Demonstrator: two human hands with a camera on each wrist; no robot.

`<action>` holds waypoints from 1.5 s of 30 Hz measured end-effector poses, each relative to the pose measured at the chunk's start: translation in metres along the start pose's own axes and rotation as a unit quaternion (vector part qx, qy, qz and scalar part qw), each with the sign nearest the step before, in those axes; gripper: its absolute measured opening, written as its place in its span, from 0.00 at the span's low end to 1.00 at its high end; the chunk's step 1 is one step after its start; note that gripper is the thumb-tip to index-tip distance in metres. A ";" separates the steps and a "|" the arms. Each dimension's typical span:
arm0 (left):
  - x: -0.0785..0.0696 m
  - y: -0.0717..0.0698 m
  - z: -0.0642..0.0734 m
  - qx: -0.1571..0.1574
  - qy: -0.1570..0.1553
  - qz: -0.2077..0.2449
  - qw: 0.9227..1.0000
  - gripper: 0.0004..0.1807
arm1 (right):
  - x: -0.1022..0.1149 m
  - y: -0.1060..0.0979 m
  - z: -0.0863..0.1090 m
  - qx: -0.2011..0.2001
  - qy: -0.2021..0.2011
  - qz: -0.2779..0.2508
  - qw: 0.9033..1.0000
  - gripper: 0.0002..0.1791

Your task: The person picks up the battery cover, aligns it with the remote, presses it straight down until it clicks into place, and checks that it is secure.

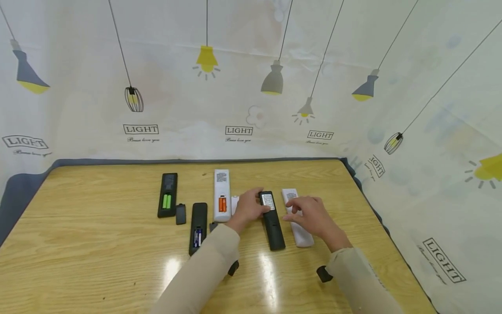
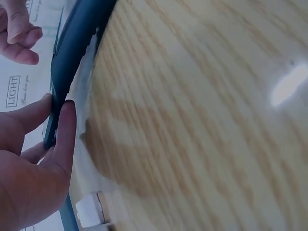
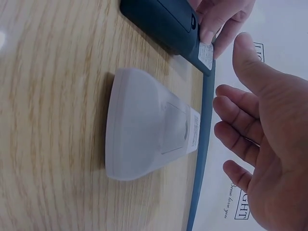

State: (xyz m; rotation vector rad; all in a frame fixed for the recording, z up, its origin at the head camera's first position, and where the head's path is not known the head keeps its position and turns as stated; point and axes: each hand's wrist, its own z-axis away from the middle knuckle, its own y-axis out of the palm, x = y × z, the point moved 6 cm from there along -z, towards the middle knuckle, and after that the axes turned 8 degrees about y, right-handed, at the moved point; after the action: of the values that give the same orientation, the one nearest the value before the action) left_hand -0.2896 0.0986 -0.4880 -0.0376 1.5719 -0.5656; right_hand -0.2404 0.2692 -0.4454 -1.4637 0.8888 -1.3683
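My left hand (image 1: 249, 206) pinches the far end of a black remote control (image 1: 273, 230) between thumb and fingers. The remote lies back side up, with a white label (image 1: 268, 201) near the held end; its battery cover (image 3: 174, 12) is in place in the right wrist view. In the left wrist view, the remote's held end is between the thumb and fingers. To its right is a white remote control (image 1: 302, 235), face down with its battery cover (image 3: 174, 129) on. Over this white remote hovers my right hand (image 1: 312, 214), fingers loosely bent, holding nothing.
Left of my hands lie a black remote with green batteries (image 1: 167, 201), another with blue batteries (image 1: 198, 237), and a white remote with orange batteries (image 1: 222, 204). A loose black cover (image 1: 181, 214) and a white one (image 1: 235, 203) lie nearby. Printed cloth (image 1: 243, 104) walls the table's back.
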 end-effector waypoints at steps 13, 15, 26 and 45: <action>-0.001 0.003 0.001 -0.007 0.016 -0.112 0.994 0.32 | 0.005 0.001 0.000 0.013 -0.001 -0.011 1.000 0.20; -0.002 0.003 0.001 -0.005 0.016 -0.113 0.993 0.31 | 0.005 0.001 0.001 0.011 -0.002 -0.010 1.000 0.20; -0.004 -0.001 0.003 -0.015 0.036 -0.119 0.992 0.28 | 0.007 0.000 0.000 -0.005 -0.022 -0.008 1.000 0.21; -0.001 -0.112 0.009 -0.051 0.005 -0.059 0.997 0.23 | 0.060 0.026 -0.028 0.018 -0.037 0.021 0.999 0.21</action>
State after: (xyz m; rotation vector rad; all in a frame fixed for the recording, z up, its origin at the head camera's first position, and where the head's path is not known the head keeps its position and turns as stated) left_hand -0.3160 -0.0020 -0.4446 -0.2061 1.6159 -0.5773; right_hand -0.2584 0.2005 -0.4511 -1.4507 0.8400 -1.2842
